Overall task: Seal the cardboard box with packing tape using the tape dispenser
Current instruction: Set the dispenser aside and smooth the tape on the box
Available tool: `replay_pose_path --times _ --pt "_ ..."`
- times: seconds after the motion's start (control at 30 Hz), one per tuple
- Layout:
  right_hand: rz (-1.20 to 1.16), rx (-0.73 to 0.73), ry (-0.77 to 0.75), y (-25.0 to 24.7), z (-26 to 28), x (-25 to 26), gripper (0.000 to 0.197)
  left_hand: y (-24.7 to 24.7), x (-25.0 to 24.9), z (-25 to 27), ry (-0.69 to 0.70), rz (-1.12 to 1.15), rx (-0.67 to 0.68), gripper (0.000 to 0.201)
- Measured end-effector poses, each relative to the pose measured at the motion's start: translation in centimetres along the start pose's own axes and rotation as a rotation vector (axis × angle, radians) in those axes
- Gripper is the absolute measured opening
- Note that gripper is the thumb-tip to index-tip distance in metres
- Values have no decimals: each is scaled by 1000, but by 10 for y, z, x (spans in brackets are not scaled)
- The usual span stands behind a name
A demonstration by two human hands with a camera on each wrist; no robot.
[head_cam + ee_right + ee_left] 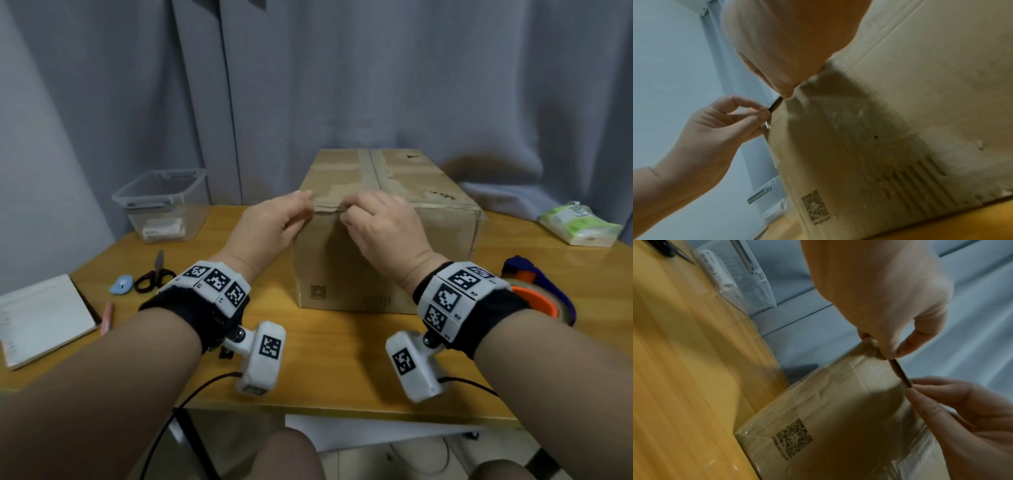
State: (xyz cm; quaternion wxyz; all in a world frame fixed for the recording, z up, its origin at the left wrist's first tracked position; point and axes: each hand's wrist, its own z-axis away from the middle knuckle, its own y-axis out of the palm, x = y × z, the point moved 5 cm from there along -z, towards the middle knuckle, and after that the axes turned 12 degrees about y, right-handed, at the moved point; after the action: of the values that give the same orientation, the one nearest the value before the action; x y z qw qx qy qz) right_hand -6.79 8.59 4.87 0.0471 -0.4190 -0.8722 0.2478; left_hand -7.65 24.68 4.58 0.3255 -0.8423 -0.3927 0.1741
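I find the cardboard box (383,219) at the middle of the table (329,359); my left hand (274,222) and right hand (380,226) both pinch its near top edge; the tape dispenser (537,291) lies untouched at right; only worn old tape shows, so I judge sealing not yet begun.

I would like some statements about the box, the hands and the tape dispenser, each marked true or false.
1. Both hands, left hand and right hand, are at the near top edge of the cardboard box. True.
2. The right hand holds the tape dispenser. False: it lies on the table, to the right of the box.
3. The scissors lie left of the box. True.
4. The box stands on the floor. False: it stands on the table.
5. The clear plastic bin sits on top of the box. False: it sits on the table, left of it.
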Motion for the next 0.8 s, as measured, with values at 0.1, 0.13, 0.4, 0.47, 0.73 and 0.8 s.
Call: replay_pose_path --times 0.1,0.13,0.4,0.47,0.73,0.8 --pt "22 -10 6 3 4 1 7 1 -1 5 41 -33 98 11" --pt "24 -13 9 4 4 1 7 -1 -2 6 24 10 109 14" --pt "104 62 -218 23 49 13 10 7 6 -35 -54 95 224 35" --pt "94 105 -262 24 58 14 12 11 11 -32 -33 109 222 35" --pt "-13 -15 46 3 -4 13 22 16 7 -23 41 125 157 41" --pt "8 5 189 0 -26 9 27 14 2 -22 54 146 160 37"
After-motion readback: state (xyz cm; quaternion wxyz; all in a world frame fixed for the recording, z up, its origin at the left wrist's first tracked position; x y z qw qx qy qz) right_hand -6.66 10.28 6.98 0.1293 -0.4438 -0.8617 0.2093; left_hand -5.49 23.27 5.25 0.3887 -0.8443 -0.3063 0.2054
